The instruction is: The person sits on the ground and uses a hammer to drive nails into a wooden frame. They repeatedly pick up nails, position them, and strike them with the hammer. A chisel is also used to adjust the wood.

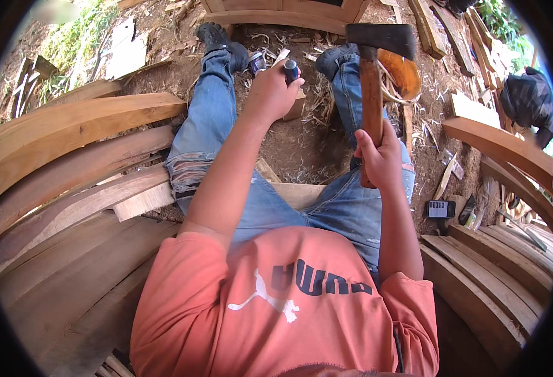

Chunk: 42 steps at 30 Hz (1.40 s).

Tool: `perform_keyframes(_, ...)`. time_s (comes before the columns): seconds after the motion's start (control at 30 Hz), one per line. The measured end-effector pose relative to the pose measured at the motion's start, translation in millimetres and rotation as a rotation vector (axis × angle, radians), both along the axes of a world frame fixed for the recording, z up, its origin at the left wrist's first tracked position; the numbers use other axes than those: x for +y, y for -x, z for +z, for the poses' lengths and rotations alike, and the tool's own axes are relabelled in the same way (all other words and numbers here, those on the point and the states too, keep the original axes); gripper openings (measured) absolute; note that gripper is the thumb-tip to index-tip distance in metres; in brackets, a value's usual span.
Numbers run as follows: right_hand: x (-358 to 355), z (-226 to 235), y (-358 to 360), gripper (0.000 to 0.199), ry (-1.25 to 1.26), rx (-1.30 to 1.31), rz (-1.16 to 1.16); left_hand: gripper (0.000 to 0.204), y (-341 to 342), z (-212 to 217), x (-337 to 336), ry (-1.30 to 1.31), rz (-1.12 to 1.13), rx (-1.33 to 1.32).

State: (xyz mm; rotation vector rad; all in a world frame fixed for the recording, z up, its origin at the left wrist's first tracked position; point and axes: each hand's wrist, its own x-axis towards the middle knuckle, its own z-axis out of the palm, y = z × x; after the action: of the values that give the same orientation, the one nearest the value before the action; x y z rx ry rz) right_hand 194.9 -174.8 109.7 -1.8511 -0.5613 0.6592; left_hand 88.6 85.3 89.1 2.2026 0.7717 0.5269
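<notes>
My left hand (275,93) reaches forward between my lower legs, fingers closed round a tool with a dark blue handle (291,70). The handle's end points up, and the rest of the tool is hidden by the hand. A small wooden block (296,105) shows just beside and below that hand. My right hand (382,154) grips a hatchet near the lower end of its wooden handle (371,94). The dark metal hatchet head (380,39) is raised, above and to the right of the left hand, apart from the blue handle.
Thick curved timbers (88,122) lie stacked at my left, and more planks (490,276) at my right. A phone (440,209) rests near the right planks. An orange round container (402,74) stands behind the hatchet. Ahead is a wooden frame (276,19). Shavings litter the dirt ground.
</notes>
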Motion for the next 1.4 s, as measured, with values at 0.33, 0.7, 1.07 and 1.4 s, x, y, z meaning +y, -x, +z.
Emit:
perform_keyframes(0.33, 13, 81, 0, 0.039, 0.319, -0.763, 0.228, 0.025, -1, -10, 7, -0.015, -0.045, -0.014)
perform_keyframes(0.7, 22, 98, 4, 0.029, 0.553, -0.828, 0.331, 0.031, -2, -8, 7, -0.018, -0.051, -0.018)
perform_keyframes(1.07, 23, 101, 5, 0.030, 0.520, -0.855, 0.322, 0.033, -2, -15, 13, -0.035, -0.066, -0.012)
perform_keyframes(1.4, 20, 91, 0, 0.028, 0.457, -0.841, 0.298, 0.025, -2, -10, 15, -0.001, -0.045, 0.035)
